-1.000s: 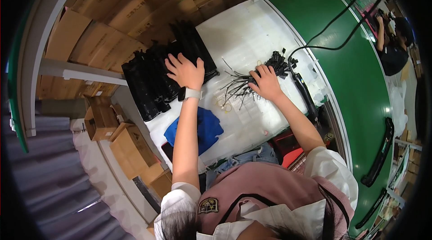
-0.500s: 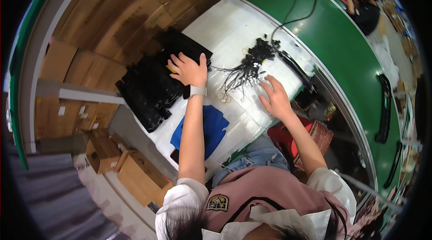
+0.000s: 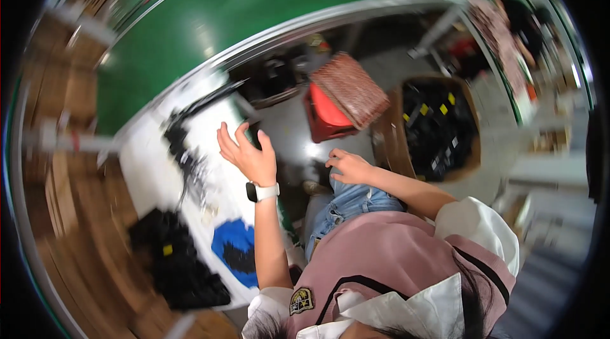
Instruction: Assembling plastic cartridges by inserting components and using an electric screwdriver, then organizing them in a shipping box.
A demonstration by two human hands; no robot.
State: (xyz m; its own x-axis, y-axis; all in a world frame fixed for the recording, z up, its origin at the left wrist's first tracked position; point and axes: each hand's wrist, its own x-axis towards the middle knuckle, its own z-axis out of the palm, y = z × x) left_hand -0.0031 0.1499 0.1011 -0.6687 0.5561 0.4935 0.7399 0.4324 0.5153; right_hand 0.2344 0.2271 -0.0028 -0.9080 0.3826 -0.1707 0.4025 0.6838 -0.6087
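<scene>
My left hand (image 3: pixel 246 158) hangs empty over the right edge of the white table (image 3: pixel 145 167), its fingers spread; a watch with a white band is on that wrist. In front of my jeans is my right hand (image 3: pixel 349 166), fingers loosely bent and apart, with nothing visible in it. On the table lies a blurred bunch of thin black cables (image 3: pixel 184 155). Closer to me, a blue cloth (image 3: pixel 223 235) has a dark patch of small black pieces (image 3: pixel 239 257) on it. Left of it sits a pile of black pieces (image 3: pixel 175 269) with a yellow mark.
A red stool (image 3: pixel 324 113) with a woven red cover (image 3: pixel 351 90) stands ahead. To the right, a cardboard box (image 3: pixel 391 139) holds black items with yellow tags. A green surface (image 3: pixel 210 27) runs along the far side. Stacked cartons (image 3: pixel 82 237) line the left.
The view has swung right, so the table now sits at the left. My left hand has left the black pile; my right hand has moved from beside the cables to my jeans.
</scene>
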